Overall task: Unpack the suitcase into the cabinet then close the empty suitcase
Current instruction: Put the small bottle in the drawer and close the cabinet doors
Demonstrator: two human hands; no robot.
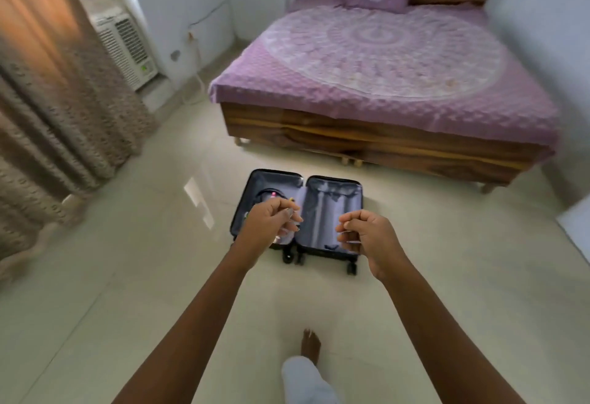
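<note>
Head view: I'm looking down at the suitcase, which lies wide open on the pale tiled floor, just in front of the bed. Both halves are flat, lining up, with the wheels on the edge nearest me. The left half holds a dark coiled cable and a few small bits I can't make out. The right half shows mostly bare grey lining and one small dark scrap near its lower edge.

Both arms reach forward over the case. My left hand hangs above the left half with its fingers curled. A tiny yellow speck sits at the fingertips, and I can't tell whether it is pinched there or lying in the case below. My right hand hovers above the right half, fingers curled inward, with nothing in it. The two hands are apart and neither touches the case.

A bare foot is planted on the floor below. A curtain hangs at the left, with an air conditioner beside it
</note>
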